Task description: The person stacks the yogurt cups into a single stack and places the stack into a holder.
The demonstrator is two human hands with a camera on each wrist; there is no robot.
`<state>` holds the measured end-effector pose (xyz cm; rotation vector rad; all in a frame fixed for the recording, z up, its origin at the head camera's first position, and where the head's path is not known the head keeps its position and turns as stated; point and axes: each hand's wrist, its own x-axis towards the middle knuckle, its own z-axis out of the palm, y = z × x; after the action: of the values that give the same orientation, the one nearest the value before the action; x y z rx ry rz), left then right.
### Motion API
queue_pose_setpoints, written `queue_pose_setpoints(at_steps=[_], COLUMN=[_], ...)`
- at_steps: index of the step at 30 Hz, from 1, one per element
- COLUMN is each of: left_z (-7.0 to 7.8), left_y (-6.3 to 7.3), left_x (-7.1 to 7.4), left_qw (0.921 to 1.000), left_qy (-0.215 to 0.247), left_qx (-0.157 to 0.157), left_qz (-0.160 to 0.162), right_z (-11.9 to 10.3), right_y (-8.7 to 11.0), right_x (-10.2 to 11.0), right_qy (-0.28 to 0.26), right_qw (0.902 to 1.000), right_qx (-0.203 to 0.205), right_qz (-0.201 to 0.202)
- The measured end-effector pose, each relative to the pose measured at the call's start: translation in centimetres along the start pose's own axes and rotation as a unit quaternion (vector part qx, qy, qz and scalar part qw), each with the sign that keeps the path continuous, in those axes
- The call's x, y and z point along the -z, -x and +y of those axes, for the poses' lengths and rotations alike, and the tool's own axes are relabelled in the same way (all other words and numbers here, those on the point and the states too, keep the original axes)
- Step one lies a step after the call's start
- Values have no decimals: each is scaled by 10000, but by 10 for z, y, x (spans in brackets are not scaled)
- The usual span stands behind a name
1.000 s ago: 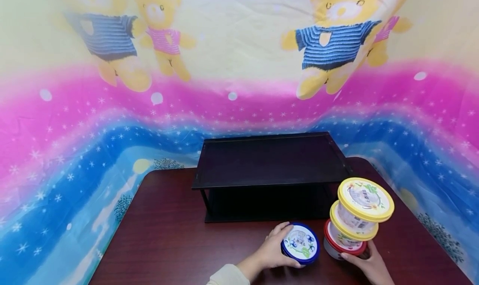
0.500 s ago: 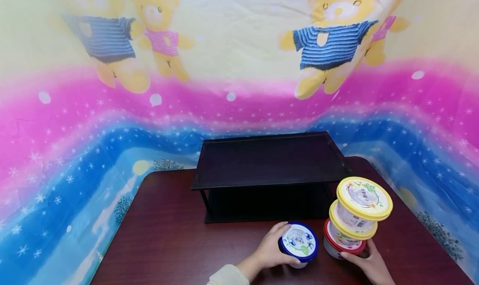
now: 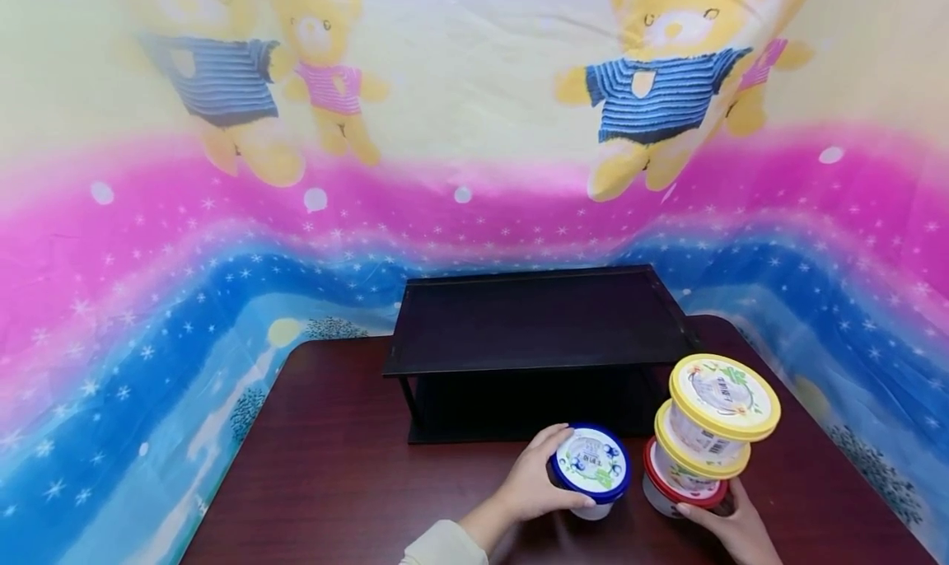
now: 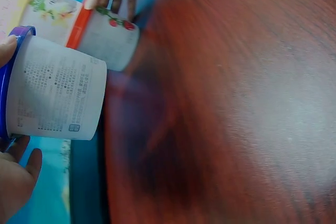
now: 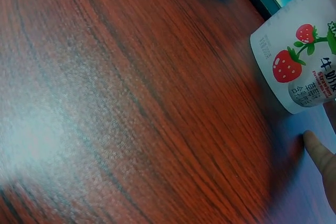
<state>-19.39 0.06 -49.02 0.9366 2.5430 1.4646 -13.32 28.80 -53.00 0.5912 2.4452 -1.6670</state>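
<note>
My left hand (image 3: 530,483) grips a blue-lidded tub (image 3: 591,464) by its lid rim, thumb on the near side and fingers behind. In the left wrist view the white printed wall of this blueberry tub (image 4: 58,87) shows, raised over the table with a shadow beside it. My right hand (image 3: 741,524) holds a red-lidded tub (image 3: 660,499) at the bottom of a leaning stack. On it sit a yellow-lidded tub (image 3: 670,458) and another yellow-lidded tub (image 3: 725,396) on top. Strawberries are printed on the bottom tub (image 5: 299,51) in the right wrist view.
A black two-level rack (image 3: 534,318) stands toward the back of the dark red-brown table (image 3: 319,483). Its front edge lies just beyond the tubs. A teddy-bear-printed cloth (image 3: 460,95) hangs behind and along both sides.
My left hand has lifted the blue-lidded tub, which stands slightly higher and farther forward, more of its white wall showing. The right hand and its stack have stayed in place.
</note>
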Motion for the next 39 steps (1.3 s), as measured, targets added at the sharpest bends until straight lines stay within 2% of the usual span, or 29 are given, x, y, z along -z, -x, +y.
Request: queue_pose_setpoints(at_steps=[9,20,32,39], left_z=[26,60,96,120], left_y=[-9,-31,-54,-70], left_x=[20,51,82,89], left_qw=[9997,9981,9948,9927], left_qy=[43,18,15,50], left_qx=[-215,-596,-996,-1194], left_qz=[94,172,208,139], right_z=[0,4,1,5], right_y=[2,1,0,-3], right_x=[0,-1,0,1], right_qy=[48,45,83,0], right_qw=[9999,9997,9998,9999], right_qx=[126,190,149,107], right_qz=[75,178,32,-17])
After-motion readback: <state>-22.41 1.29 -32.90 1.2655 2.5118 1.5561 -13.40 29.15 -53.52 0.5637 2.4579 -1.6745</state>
